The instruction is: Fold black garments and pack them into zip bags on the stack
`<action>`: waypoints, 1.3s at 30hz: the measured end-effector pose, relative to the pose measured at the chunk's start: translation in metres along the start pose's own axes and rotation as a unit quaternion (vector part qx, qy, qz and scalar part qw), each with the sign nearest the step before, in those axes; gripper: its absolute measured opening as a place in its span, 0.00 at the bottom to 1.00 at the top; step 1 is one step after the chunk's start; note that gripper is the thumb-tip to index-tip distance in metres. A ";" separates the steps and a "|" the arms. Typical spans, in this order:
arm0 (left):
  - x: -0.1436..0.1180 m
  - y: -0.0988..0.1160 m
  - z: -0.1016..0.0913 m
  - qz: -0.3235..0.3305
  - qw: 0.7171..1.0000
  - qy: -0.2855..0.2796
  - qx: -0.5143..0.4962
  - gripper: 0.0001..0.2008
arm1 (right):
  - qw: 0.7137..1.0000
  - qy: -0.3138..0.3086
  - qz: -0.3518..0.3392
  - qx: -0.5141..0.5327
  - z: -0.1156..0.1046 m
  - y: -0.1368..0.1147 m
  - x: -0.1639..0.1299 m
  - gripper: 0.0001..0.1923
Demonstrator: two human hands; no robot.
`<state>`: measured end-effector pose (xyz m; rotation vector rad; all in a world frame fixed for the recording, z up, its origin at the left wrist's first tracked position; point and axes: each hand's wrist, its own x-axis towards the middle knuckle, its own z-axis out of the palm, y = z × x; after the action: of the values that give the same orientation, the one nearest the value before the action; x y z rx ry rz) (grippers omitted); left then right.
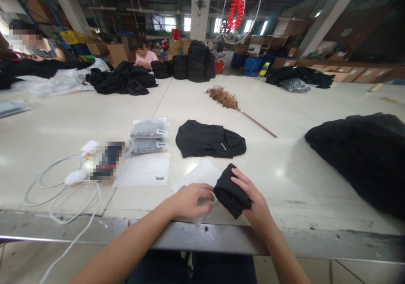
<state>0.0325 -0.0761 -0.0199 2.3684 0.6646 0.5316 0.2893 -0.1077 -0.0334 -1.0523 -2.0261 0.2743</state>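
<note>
My right hand (255, 204) grips a folded black garment (230, 189), fingers over its right side, just above the table's near edge. My left hand (194, 200) is closed, with its fingers curled around part of a clear plastic bag (202, 172); its fingertips come right up to the folded garment's left side. The rest of the bag lies flat on the table behind that hand. Beyond both hands, a second black garment (209, 140) with small white lettering is spread on the table.
At left are packed bags (148, 134), flat clear bags (145, 170), a phone-like device (107, 162) and a looping white cable (76, 176). A feather duster (223, 98) lies farther back. A black fabric heap (360, 157) rises at right. Two people sit across the table (177, 103).
</note>
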 end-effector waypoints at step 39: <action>0.003 0.002 0.010 -0.072 0.967 -0.015 0.244 0.09 | 0.982 -0.182 0.008 -0.058 0.011 -0.028 -0.057 0.35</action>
<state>0.0407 -0.0801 -0.0254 2.7424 1.0430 0.2893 0.2820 -0.1666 -0.0581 -1.1568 -2.3845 0.3831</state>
